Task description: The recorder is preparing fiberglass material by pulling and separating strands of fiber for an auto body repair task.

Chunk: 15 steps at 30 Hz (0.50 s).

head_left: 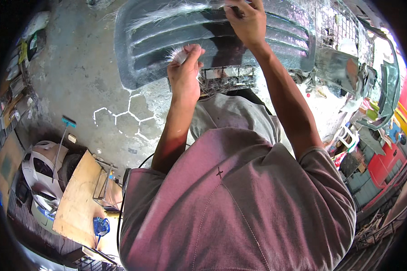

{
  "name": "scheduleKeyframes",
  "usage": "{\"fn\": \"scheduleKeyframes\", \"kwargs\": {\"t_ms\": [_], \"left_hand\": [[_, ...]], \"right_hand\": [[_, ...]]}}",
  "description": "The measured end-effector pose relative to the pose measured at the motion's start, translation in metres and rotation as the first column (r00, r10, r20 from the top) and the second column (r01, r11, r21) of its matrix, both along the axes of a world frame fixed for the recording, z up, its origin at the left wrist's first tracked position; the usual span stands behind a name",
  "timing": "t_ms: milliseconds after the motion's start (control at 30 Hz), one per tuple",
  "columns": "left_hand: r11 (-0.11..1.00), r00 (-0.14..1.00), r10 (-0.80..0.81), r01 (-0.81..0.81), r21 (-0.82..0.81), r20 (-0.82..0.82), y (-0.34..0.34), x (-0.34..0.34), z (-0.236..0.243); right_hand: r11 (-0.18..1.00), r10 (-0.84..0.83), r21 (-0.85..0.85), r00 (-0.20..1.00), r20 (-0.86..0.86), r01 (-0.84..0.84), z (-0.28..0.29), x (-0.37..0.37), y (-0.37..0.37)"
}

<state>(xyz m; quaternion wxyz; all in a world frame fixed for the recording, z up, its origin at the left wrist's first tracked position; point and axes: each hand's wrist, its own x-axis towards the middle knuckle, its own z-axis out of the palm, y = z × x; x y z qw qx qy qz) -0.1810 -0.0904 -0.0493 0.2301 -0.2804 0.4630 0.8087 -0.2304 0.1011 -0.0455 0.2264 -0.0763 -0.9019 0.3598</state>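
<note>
In front of me lies a broad dark panel (142, 74) with rounded corners and several long curved ridges. Loose white glass-like fibres (174, 12) are spread along its far ridges. My left hand (184, 77) is closed, thumb against fingers, on a tuft of white fibres (178, 55) just above the panel's near edge. Farther out, over the panel's far part, my right hand (248, 25) has its fingers curled together. Its fingertips reach the picture's upper edge, so what they hold, if anything, cannot be made out.
Beneath the panel's near edge is a wire grid (228, 79). White lines (129, 108) mark the concrete floor (86, 63). At lower left are a wooden board (77, 201), a long-handled brush (68, 122) and a pale car bumper (43, 165). A red panel (386, 165) stands right.
</note>
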Motion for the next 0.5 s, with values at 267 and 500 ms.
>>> {"fn": "scheduleKeyframes", "kwargs": {"t_ms": [267, 500], "left_hand": [[0.998, 1.0, 0.011, -0.01, 0.056, -0.012, -0.02, 0.004, -0.001], [0.955, 0.996, 0.042, -0.065, 0.291, 0.084, -0.048, 0.004, 0.019]], "right_hand": [[0.98, 0.06, 0.189, 0.998, -0.028, -0.054, -0.004, -0.004, 0.001], [0.877, 0.101, 0.479, 0.991, -0.091, -0.046, 0.041, 0.033, 0.029]]}}
